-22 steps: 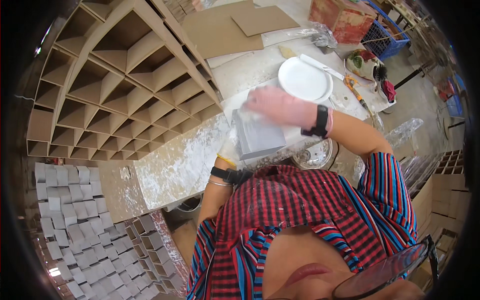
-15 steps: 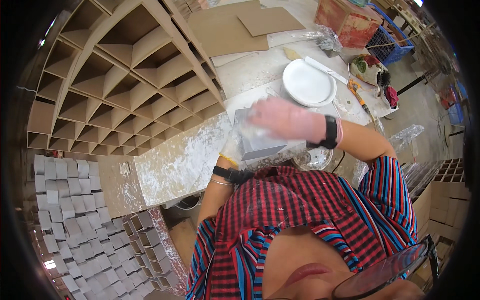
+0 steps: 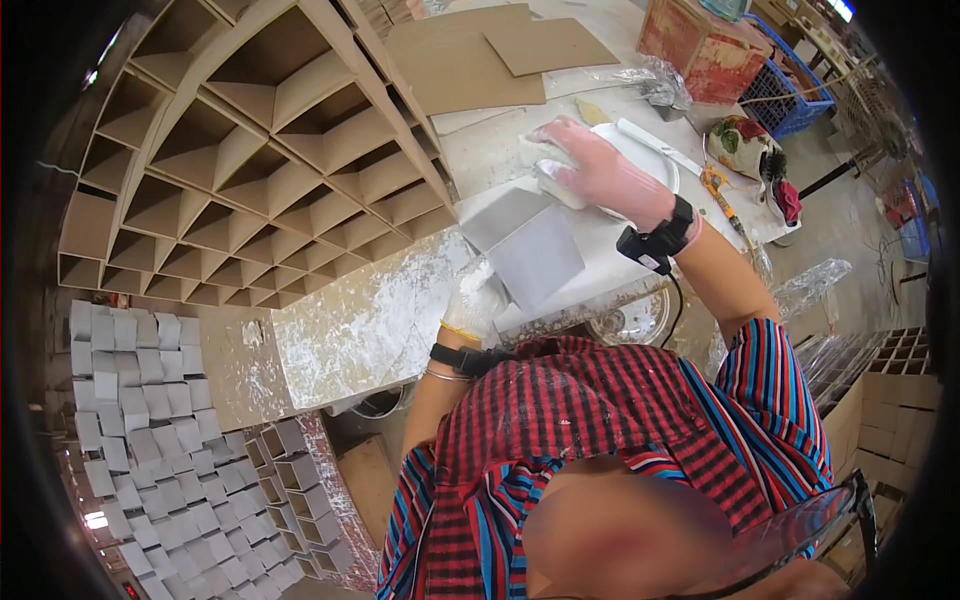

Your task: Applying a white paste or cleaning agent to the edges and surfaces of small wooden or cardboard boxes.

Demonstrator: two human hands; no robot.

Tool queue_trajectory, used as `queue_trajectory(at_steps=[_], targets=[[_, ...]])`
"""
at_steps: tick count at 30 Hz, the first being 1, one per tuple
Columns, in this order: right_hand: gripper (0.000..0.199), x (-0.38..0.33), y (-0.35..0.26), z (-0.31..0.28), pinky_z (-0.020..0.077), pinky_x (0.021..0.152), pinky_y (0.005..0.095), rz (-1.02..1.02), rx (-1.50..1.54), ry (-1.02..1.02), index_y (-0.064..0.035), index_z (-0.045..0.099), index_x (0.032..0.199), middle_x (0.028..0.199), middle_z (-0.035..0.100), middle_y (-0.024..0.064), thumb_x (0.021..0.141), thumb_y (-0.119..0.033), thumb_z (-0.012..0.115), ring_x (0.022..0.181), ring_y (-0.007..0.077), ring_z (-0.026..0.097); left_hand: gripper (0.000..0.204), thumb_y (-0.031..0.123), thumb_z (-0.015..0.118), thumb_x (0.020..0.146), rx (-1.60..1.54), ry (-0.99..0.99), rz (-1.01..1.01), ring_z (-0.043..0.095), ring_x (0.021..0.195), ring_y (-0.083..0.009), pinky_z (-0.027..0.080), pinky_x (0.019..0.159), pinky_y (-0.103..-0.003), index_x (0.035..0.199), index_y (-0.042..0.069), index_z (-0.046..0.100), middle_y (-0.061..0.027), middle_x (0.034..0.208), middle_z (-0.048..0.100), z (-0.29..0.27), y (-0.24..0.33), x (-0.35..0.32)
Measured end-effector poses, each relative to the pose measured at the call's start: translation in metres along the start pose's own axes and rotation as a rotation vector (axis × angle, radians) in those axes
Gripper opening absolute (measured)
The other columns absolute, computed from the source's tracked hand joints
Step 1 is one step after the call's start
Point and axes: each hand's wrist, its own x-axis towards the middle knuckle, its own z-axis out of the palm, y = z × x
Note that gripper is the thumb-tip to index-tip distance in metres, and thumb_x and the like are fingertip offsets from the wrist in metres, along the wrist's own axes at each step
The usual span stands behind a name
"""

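Observation:
A grey-coated box sits tilted over the near edge of the worktable, two of its smooth faces showing. My left hand, in a white knitted glove with a yellow cuff, grips it at its near left side; part of the fingers is hidden. Beyond the box, my right hand, in a thin pinkish glove, is closed around a whitish, sponge-like pad. That hand is apart from the box and covers part of a round white tub lid.
A large brown compartment rack stands at the left. Stacked grey boxes fill the lower left. Brown boards lie at the back. A flat white tool, an orange-handled tool and a reddish block are at the right.
My right hand has moved off the box, away from me toward the tub lid. The box has turned, showing another face, with my left hand still at it.

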Motion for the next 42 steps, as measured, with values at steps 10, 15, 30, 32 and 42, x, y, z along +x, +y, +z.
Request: queue_trajectory(at_steps=[10, 15, 30, 32, 42], targets=[[0.04, -0.013, -0.02, -0.003, 0.0391, 0.095, 0.036, 0.04, 0.094, 0.043, -0.0021, 0.052, 0.117, 0.107, 0.053, 0.0165, 0.078, -0.011, 0.056, 0.106, 0.0321, 0.051, 0.043, 0.027, 0.034, 0.097, -0.295, 0.028, 0.052, 0.049, 0.119, -0.0299, 0.043, 0.098, -0.04, 0.13, 0.001, 0.043, -0.0148, 0.129, 0.051, -0.003, 0.008, 0.006], [0.039, -0.016, -0.03, 0.0, 0.04, 0.093, 0.0364, -0.002, 0.125, 0.042, -0.001, 0.053, 0.115, 0.102, 0.053, 0.0169, 0.077, -0.01, 0.057, 0.102, 0.034, 0.052, 0.046, 0.033, 0.032, 0.098, -0.243, -0.027, 0.153, 0.051, 0.117, -0.0288, 0.045, 0.096, -0.039, 0.13, 0.003, 0.043, -0.0141, 0.127, 0.052, 0.007, 0.018, 0.015], [0.044, -0.025, -0.054, 0.019, 0.0442, 0.084, 0.037, -0.506, -0.332, -0.363, -0.0113, 0.054, 0.113, 0.107, 0.053, 0.0105, 0.072, -0.02, 0.07, 0.102, 0.0261, 0.053, 0.047, 0.035, 0.031, 0.098, 0.039, 0.009, -0.067, 0.052, 0.115, -0.0282, 0.046, 0.095, -0.038, 0.13, 0.003, 0.044, -0.0139, 0.126, 0.053, 0.0, 0.009, 0.011], [0.044, -0.012, -0.042, 0.025, 0.0444, 0.084, 0.0374, -0.559, -0.349, -0.296, -0.0112, 0.054, 0.113, 0.107, 0.053, 0.0108, 0.073, -0.02, 0.069, 0.101, 0.0264, 0.054, 0.047, 0.035, 0.031, 0.098, 0.06, 0.034, -0.088, 0.052, 0.115, -0.0281, 0.046, 0.095, -0.038, 0.13, 0.003, 0.044, -0.0138, 0.126, 0.053, 0.002, 0.013, -0.001], [0.039, -0.019, -0.07, 0.034, 0.0435, 0.086, 0.0396, -0.649, -0.196, -0.204, -0.0099, 0.054, 0.112, 0.105, 0.054, 0.0116, 0.074, -0.013, 0.064, 0.1, 0.0286, 0.053, 0.047, 0.036, 0.031, 0.098, 0.073, 0.044, -0.107, 0.053, 0.114, -0.0277, 0.046, 0.094, -0.038, 0.13, 0.004, 0.044, -0.0137, 0.126, 0.053, 0.002, 0.009, -0.008]])
